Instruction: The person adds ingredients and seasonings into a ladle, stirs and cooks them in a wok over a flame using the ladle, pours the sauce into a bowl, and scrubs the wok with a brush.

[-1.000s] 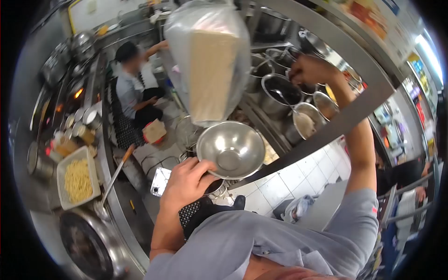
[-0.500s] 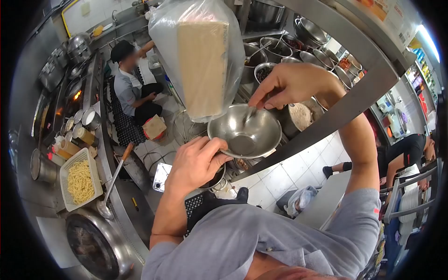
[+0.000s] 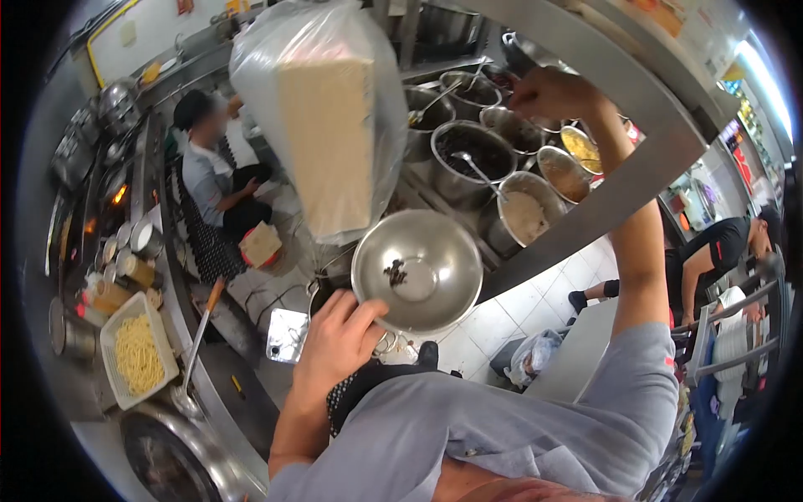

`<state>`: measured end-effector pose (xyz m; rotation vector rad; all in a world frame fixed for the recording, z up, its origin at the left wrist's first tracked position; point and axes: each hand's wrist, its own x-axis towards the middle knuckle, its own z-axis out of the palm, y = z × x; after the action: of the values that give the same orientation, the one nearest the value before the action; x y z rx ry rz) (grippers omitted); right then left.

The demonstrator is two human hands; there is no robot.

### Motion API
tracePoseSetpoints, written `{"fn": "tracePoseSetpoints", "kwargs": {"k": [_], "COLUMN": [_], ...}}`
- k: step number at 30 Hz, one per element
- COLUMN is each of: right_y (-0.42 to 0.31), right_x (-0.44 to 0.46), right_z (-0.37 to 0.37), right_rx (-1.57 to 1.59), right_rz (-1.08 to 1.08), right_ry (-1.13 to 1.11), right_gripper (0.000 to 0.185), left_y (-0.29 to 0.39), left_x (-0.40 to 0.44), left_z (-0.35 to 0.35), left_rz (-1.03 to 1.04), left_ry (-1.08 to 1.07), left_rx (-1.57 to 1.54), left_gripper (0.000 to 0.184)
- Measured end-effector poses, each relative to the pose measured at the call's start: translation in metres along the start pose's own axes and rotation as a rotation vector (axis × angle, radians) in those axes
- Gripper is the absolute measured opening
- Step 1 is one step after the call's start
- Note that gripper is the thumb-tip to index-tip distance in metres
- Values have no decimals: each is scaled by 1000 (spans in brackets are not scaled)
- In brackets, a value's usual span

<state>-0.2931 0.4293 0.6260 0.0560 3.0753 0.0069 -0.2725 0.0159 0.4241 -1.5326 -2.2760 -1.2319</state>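
Note:
My left hand (image 3: 341,339) grips the near-left rim of a steel mixing bowl (image 3: 452,297), fingers closed on its edge. Inside the bowl lies a small clump of dark bits (image 3: 396,272). My right hand (image 3: 556,90) reaches over the back-right group of pots, partly in shadow behind the steel frame, so its fingers do not show clearly. Below it stand a pot of yellow food (image 3: 580,151) and a pot of brown seasoning (image 3: 563,174). Nearer the bowl, a spoon (image 3: 478,171) rests in a pot of black food (image 3: 452,149).
A bagged tan block (image 3: 324,142) hangs left of the bowl. A steel beam (image 3: 602,184) crosses under my right arm. On the left counter are a basket of noodles (image 3: 139,356) and a ladle (image 3: 194,351). One person (image 3: 209,167) crouches; another person (image 3: 711,259) bends at right.
My right hand has moved from above the bowl to the pots at the back right. Dark bits now show in the bowl, and a spoon is in the black-food pot.

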Motion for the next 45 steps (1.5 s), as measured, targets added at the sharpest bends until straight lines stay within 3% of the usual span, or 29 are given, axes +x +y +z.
{"fn": "tracePoseSetpoints", "kwargs": {"k": [1,3,7,9,13,15,23,37,38,39,42,44,45], "right_y": [11,26,22,2,42,44,42,41,47,50,64,46,45], "right_x": [2,11,15,16,28,29,25,34,28,33,31,22,21], "right_z": [6,20,46,45,79,86,83,88,85,68,65,49,47], "right_rx": [-6,-123,-268,-342,-653,-659,-493,-689,-550,-411,-382,5,5], "right_rz": [16,246,275,327,70,189,218,58,134,108,96,125,130], "right_ry": [11,-187,-184,-288,-248,-270,-286,-246,-83,-242,-163,-44,-46], "right_gripper": [28,31,30,30,27,20,13,10,14,16,20,28,28], "left_y": [-2,-3,-5,-8,-14,-13,-13,-9,-10,-11,-6,-4,-4], "left_x": [-5,-11,-16,-17,-20,-20,-20,-15,-14,-14,-8,-4,-2], "left_z": [1,3,2,5,7,5,-1,-4,-3,-4,-8,-10,-9], "left_rz": [-12,-16,-15,-21,-46,-35,-21,13,14,16,-11,-2,7], "left_ry": [5,31,62,82,98,85,109,66,81,97,87,60,63], "left_rx": [-35,-68,-77,-72,-50,-38,-22,-63,-49,-35,-63,-50,-52], "left_gripper": [26,26,28,27,26,27,27,29,29,29,28,28,28]}}
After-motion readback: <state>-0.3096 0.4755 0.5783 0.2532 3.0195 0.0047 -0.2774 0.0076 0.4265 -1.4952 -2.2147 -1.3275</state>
